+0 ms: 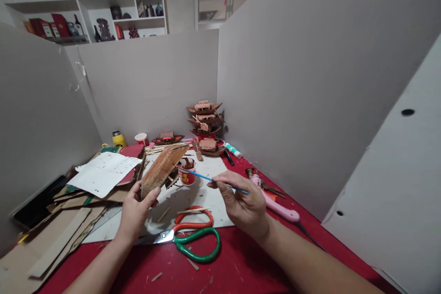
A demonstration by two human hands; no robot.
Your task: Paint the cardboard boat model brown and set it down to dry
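My left hand (138, 206) grips the near end of a brown model boat hull (163, 165), tilted up with its streaky, partly darker-coloured side toward me. Between the thumb and fingers of my right hand (241, 200) is a thin blue paintbrush (203, 176), its tip pointing left near the hull's right edge. Whether the tip touches the hull I cannot tell. Just behind the brush stands a red and white paper cup (188, 178) with dark brown stain on its rim. Below the hands lie large scissors (197, 244) with one orange and one green handle.
Finished-looking model boats (205, 119) are stacked at the back, with another boat (167, 138) to their left. Cardboard sheets (69, 229) and a marked white paper (106, 172) cover the left side. A pink-handled glue gun (282, 209) lies right. Grey partitions (148, 82) enclose the table.
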